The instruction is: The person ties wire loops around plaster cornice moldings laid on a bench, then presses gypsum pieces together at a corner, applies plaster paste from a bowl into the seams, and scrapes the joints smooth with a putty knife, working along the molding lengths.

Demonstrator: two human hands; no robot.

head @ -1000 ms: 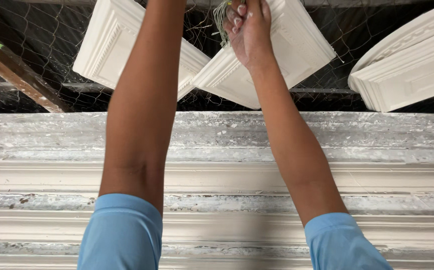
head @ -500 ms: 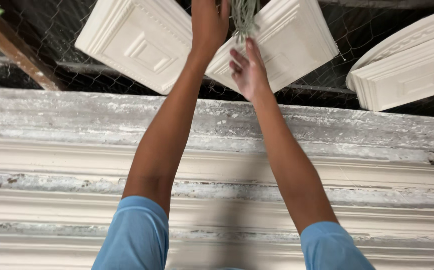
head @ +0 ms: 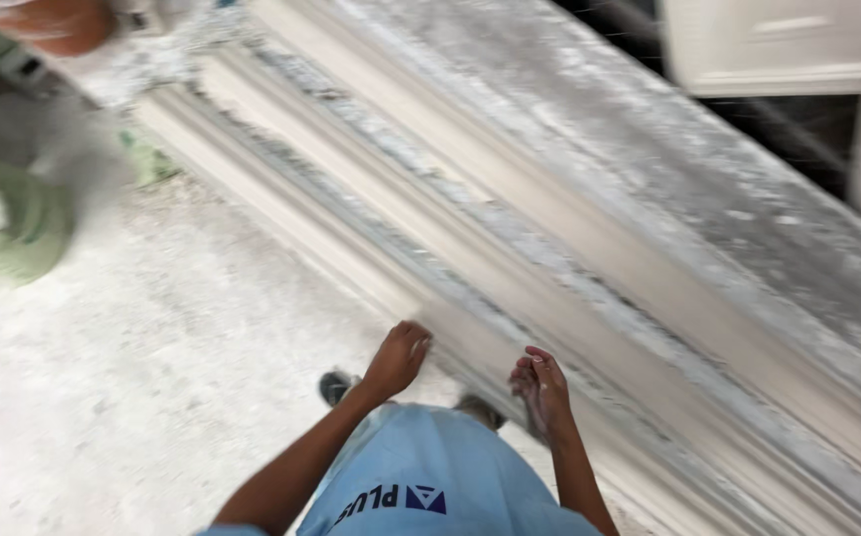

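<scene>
beside long white moulding (head: 589,248), empty hands (head: 397,359).

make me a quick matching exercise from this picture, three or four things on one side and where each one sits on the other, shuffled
Things:
1. left hand
2. right hand
3. long moulded bench
4. white plaster pieces

Places:
A. top right corner, beyond the bench
B. runs slantwise from the top left down to the lower right
C. low in the middle, curled, at the near edge of the bench
D. low and right of centre, fingers loosely bent, nothing in its grip

Pairs: 1-C, 2-D, 3-B, 4-A
</scene>
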